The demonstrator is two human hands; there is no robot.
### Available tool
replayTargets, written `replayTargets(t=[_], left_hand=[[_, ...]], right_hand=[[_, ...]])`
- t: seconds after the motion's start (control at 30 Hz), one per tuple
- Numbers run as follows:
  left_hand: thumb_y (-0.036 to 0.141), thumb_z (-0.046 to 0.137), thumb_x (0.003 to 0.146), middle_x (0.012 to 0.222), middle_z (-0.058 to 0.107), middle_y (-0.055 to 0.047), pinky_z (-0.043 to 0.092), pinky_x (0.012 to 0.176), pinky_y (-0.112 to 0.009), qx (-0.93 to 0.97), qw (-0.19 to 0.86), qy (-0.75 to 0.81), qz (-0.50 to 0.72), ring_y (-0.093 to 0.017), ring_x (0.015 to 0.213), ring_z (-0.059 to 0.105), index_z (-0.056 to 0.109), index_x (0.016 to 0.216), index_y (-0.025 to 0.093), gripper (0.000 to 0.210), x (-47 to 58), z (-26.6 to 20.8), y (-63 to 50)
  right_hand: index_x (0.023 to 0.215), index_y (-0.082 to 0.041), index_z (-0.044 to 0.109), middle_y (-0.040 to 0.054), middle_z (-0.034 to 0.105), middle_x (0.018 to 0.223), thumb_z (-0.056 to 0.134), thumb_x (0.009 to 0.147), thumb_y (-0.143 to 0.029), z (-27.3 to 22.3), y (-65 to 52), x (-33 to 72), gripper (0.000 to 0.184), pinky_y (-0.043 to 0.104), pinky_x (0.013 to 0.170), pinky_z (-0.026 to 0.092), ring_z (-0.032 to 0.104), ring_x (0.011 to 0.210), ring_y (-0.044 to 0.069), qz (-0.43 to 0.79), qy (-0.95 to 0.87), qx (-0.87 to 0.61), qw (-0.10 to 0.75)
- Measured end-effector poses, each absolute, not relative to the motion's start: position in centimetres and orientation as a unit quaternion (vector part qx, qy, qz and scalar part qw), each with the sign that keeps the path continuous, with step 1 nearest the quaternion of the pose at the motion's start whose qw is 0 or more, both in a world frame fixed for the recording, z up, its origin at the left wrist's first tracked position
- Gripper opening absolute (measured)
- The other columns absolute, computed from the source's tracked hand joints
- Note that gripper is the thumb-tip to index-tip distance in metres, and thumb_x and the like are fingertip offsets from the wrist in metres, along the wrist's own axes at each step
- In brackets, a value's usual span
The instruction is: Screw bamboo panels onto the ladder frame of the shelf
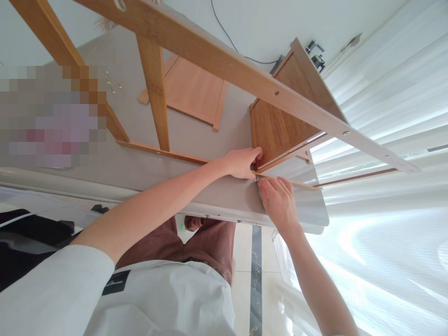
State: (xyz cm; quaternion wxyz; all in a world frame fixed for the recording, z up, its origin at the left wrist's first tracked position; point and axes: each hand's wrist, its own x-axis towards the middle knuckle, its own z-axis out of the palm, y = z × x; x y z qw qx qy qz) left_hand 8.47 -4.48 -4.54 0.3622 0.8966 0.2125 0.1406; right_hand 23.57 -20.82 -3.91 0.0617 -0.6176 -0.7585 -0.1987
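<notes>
My left hand is closed round the lower corner of an upright wooden panel, where it meets a long wooden rail on the table. Just to its right, my right hand pinches a small metal piece against the outer side of that rail. The piece is mostly covered by my fingers, so its kind cannot be made out. Above both hands, a second long wooden bar of the frame slants across the view, joined at the left by a wooden crosspiece.
A flat wooden panel lies on the grey table. Several small light-coloured pieces are scattered at its left. A dark cable runs along behind. White curtains hang at the right. The far left is pixelated.
</notes>
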Motion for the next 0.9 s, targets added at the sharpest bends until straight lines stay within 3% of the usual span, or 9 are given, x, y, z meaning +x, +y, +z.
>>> replayTargets(t=[0.33, 0.63, 0.9], left_hand=[[0.033, 0.064, 0.069, 0.120, 0.063, -0.004, 0.047, 0.077, -0.033, 0.896, 0.366, 0.208, 0.144, -0.022, 0.101, 0.062, 0.045, 0.112, 0.024, 0.047, 8.5, -4.7, -4.5], [0.033, 0.064, 0.071, 0.120, 0.063, -0.004, 0.046, 0.073, -0.032, 0.900, 0.353, 0.210, 0.142, -0.022, 0.099, 0.062, 0.046, 0.113, 0.024, 0.047, 8.5, -4.7, -4.5], [0.032, 0.065, 0.071, 0.122, 0.064, -0.005, 0.047, 0.075, -0.032, 0.899, 0.355, 0.215, 0.140, -0.022, 0.100, 0.063, 0.046, 0.114, 0.024, 0.047, 8.4, -4.5, -4.5]], right_hand=[[0.100, -0.022, 0.067, 0.0031, 0.072, 0.087, 0.045, 0.097, -0.012, -3.8, -21.1, 23.4, 0.024, 0.038, 0.107, 0.034, 0.061, 0.088, 0.018, -0.205, -0.760, -0.613, 0.060], [0.100, -0.021, 0.066, 0.0053, 0.069, 0.093, 0.045, 0.098, -0.014, -4.5, -21.5, 23.4, 0.023, 0.030, 0.085, 0.043, 0.060, 0.090, 0.018, -0.174, -0.749, -0.632, 0.097], [0.104, -0.024, 0.065, 0.0058, 0.062, 0.095, 0.045, 0.092, -0.005, -4.8, -21.6, 24.0, 0.030, 0.032, 0.085, 0.041, 0.055, 0.092, 0.019, -0.199, -0.747, -0.630, 0.076]])
